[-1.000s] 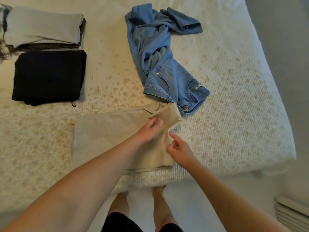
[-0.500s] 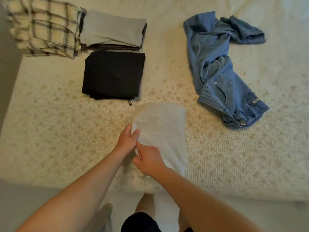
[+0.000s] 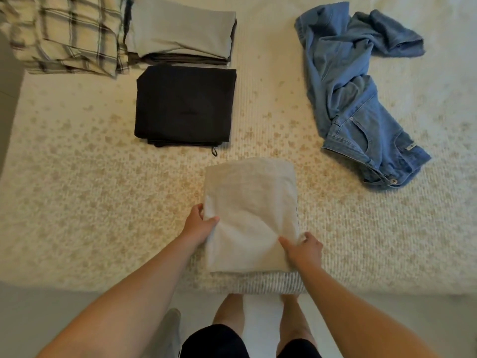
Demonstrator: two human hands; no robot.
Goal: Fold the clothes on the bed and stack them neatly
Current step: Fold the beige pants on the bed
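- Here, the left hand (image 3: 200,224) grips the folded beige garment's (image 3: 251,202) left edge.
- The right hand (image 3: 304,250) pinches its near right corner.
- Crumpled jeans (image 3: 353,99) lie unfolded on the bed (image 3: 77,202).

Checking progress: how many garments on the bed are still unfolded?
1: the crumpled blue denim jeans at the far right. The beige folded garment in both hands, the black, grey and plaid piles are folded.

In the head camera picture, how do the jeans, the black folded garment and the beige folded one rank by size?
1. Blue jeans, unfolded and spread widest.
2. Black folded garment and beige folded garment: look alike, and the beige one lies nearer the camera, so unranked.
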